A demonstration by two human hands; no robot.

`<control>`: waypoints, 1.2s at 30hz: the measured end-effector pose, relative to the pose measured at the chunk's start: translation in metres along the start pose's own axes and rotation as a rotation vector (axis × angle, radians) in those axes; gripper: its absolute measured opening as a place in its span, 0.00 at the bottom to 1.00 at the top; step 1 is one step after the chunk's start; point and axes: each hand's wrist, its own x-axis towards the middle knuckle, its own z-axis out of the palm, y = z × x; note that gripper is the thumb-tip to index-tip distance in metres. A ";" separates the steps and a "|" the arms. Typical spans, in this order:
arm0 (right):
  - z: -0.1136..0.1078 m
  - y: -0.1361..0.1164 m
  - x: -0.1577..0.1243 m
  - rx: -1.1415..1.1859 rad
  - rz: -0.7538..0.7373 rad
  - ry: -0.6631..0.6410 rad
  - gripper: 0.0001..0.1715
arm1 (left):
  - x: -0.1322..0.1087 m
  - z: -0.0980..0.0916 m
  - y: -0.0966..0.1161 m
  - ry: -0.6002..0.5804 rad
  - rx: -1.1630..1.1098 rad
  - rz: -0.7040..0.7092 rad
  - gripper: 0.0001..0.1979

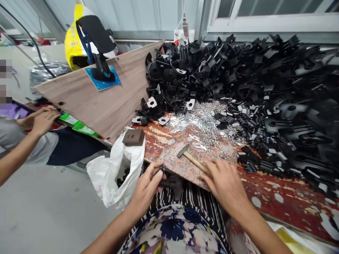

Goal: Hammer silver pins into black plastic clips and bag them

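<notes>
My left hand (148,183) pinches a small black part (162,169) between thumb and fingers at the front edge of the bench. Part of a larger dark piece (173,182) shows just below it, over my lap. My right hand (225,181) is closed around the handle end of a small hammer (194,159). The hammer has a wooden handle and a greenish head, which rests on or just over a speckled stone slab (172,155). Thin metal pins (200,121) lie in a heap beyond the slab.
A big pile of black plastic parts (225,67) covers the back and right of the red bench (265,194). Left stand a brown block (134,137), a white bag (106,176) and a wooden board (119,91). A co-worker's hands (43,120) are at far left.
</notes>
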 end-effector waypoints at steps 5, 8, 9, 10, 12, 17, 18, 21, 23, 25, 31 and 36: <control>0.012 0.029 -0.014 -0.201 0.004 -0.124 0.10 | 0.030 0.009 -0.019 0.056 0.095 0.004 0.22; 0.004 0.027 -0.023 -0.130 0.039 -0.134 0.09 | 0.039 0.018 -0.030 0.119 0.143 0.041 0.23; -0.002 0.024 -0.025 -0.089 0.025 -0.118 0.11 | 0.039 0.019 -0.031 0.134 0.149 0.056 0.22; -0.009 0.022 -0.025 -0.051 0.000 -0.094 0.15 | 0.039 0.020 -0.032 0.149 0.157 0.070 0.22; -0.020 0.015 -0.022 0.029 -0.058 -0.022 0.25 | 0.038 0.020 -0.032 0.179 0.171 0.092 0.22; -0.012 0.001 -0.014 0.097 -0.102 0.024 0.36 | 0.037 0.019 -0.034 0.216 0.184 0.109 0.23; -0.008 0.001 -0.014 0.081 -0.107 -0.019 0.35 | 0.037 0.020 -0.035 0.214 0.183 0.112 0.23; -0.005 0.001 -0.018 0.081 -0.078 -0.061 0.33 | 0.038 0.020 -0.037 0.206 0.178 0.116 0.23; -0.009 0.003 -0.021 0.125 -0.038 -0.014 0.32 | 0.039 0.019 -0.038 0.204 0.167 0.111 0.23; -0.010 0.004 -0.020 0.150 -0.002 -0.001 0.31 | 0.039 0.018 -0.038 0.191 0.146 0.099 0.24; 0.017 0.010 -0.001 -0.050 0.005 -0.029 0.22 | 0.025 0.008 -0.025 0.000 -0.197 0.020 0.22; -0.003 -0.017 0.009 0.309 -0.098 -0.039 0.23 | 0.014 0.015 -0.010 -0.113 -0.400 0.066 0.20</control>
